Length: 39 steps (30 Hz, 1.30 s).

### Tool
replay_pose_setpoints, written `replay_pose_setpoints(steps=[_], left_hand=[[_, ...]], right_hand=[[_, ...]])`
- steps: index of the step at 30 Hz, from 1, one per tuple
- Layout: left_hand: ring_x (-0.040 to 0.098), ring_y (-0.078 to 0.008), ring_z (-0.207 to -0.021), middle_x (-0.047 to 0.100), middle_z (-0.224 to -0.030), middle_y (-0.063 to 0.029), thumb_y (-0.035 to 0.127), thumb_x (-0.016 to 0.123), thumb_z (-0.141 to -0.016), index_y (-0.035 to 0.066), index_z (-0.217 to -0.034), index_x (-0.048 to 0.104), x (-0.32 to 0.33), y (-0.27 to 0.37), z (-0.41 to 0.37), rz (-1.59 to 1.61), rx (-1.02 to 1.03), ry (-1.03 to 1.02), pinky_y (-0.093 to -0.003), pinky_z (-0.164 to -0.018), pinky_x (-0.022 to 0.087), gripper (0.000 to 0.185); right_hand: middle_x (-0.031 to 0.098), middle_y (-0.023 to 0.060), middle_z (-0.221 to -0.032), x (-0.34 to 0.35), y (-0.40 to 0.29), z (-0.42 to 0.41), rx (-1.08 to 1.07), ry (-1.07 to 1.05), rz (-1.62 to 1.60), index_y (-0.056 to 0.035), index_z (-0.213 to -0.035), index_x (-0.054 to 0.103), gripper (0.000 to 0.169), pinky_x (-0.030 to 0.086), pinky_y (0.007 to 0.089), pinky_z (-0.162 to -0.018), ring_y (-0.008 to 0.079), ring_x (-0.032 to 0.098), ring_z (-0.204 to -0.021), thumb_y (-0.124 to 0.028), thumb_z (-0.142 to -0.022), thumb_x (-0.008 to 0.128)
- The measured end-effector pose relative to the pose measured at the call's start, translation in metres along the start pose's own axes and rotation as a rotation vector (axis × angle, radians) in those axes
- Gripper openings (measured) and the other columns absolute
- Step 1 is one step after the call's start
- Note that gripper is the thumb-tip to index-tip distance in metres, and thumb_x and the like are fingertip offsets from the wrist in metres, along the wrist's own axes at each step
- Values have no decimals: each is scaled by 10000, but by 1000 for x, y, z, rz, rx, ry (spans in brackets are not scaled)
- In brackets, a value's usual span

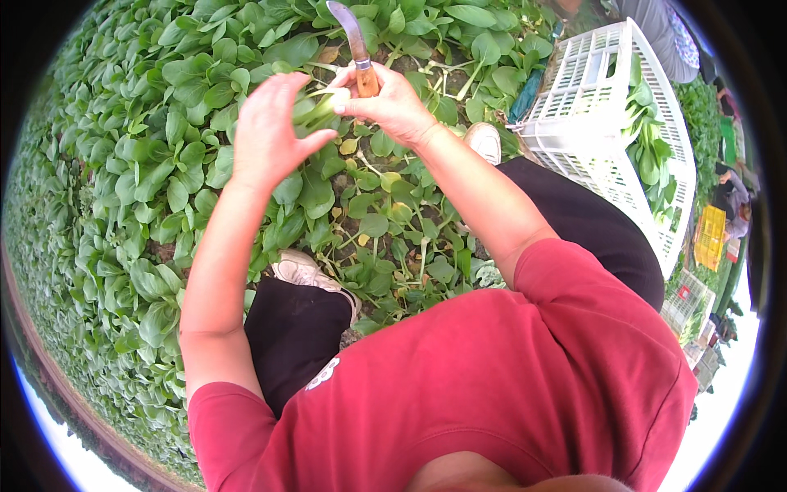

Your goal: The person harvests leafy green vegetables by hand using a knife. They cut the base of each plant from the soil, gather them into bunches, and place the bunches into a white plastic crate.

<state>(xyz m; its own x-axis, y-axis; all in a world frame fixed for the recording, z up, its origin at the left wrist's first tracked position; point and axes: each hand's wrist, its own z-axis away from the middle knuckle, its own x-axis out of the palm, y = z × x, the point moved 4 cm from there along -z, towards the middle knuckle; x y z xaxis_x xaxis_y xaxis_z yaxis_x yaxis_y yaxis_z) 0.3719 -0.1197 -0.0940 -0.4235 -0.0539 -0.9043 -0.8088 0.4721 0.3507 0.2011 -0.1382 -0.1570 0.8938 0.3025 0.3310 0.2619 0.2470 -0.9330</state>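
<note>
My right hand grips the wooden handle of a curved harvesting knife, its blade pointing up and away from me. The same hand pinches the pale base of a bok choy plant between thumb and fingers. Just left of that plant, my left hand is slightly blurred, its thumb spread from the fingers and nothing visibly held. It partly covers the plant's leaves. Below both hands, loose and yellowing leaves lie on the soil between my shoes.
A white plastic crate holding bok choy stands beside my right leg. Dense rows of bok choy fill the left side. Another person's leg is beyond the crate. Farther right, a person is beside a yellow crate.
</note>
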Motion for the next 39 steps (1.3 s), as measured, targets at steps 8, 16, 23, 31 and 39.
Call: replay_pose_setpoints(steps=[8,16,23,31,39], left_hand=[[668,-273,-874,651,-1044,-98,180,717,-739,105,-1030,636,69,-20,-21,-94,-265,-403,-377,-750,538,311],[659,-251,-980,552,-1282,-74,128,657,-787,109,-1006,667,105,-109,-34,-460,-307,-577,-390,-797,554,220],[641,-243,-1031,575,-1217,-62,186,725,-754,107,-1061,651,111,-115,-24,-410,-327,-597,-386,-828,548,326],[632,-247,-1046,584,-1223,-56,205,723,-747,119,-1132,621,121,-131,-26,-352,-381,-599,-389,-858,534,407],[644,-237,-968,654,-1099,-97,184,721,-735,80,-1181,622,55,-109,-9,194,-319,-67,-345,-848,497,469]], right_hand=[[642,79,-930,-58,70,-23,238,217,364,-57,-1042,574,291,497,287,-677,161,609,-779,-199,-828,711],[651,208,-1052,-42,115,-81,303,100,1110,-14,-1111,580,344,503,440,-846,372,640,-953,-265,-889,502],[665,205,-1019,-45,135,-93,381,49,1194,-28,-1060,633,331,507,445,-827,376,639,-937,-294,-909,506],[674,191,-890,-41,151,-112,459,-42,1218,1,-931,640,350,513,425,-729,327,648,-827,-319,-937,498],[563,-1,-762,-53,87,-37,407,197,59,-64,-985,569,201,413,225,-487,86,487,-566,-185,-865,675]])
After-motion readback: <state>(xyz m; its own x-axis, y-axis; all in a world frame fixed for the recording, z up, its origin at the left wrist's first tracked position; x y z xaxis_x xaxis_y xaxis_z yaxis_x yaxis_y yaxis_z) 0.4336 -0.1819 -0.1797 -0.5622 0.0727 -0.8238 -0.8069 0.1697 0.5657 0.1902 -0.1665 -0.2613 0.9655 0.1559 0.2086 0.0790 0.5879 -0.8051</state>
